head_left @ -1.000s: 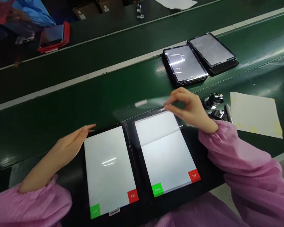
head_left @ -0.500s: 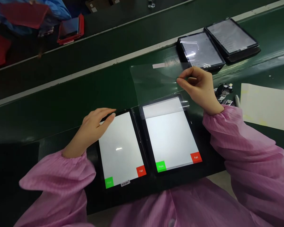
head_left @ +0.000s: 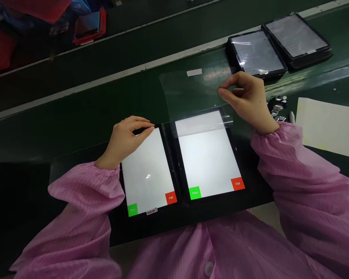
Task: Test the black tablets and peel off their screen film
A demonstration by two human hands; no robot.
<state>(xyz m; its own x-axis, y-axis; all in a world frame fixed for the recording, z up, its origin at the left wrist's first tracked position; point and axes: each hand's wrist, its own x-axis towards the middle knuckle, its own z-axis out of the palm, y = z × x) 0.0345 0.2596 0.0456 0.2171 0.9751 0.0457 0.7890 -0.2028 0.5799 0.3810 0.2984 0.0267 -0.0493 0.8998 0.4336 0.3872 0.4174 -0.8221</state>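
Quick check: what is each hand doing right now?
Left hand: holds nothing, fingertips resting on the top edge of the left tablet.
Right hand: pinching the clear film above the right tablet.

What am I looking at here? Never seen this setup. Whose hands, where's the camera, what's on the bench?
There is no machine: these are a person's two bare hands in pink sleeves, filmed by a camera worn on their head, looking forward and down.

Two tablets lie side by side in front of them on a dark mat. Both screens glow white, each with a green and a red button at the bottom. The left hand rests its fingertips on the top edge of the left tablet. The right hand pinches a clear plastic film with a small white tab; the film is lifted, and its near edge seems to meet the top of the right tablet.

Farther along the green bench sit two more tablets, some small metal parts and a pale sheet. A red-cased device lies across the belt.
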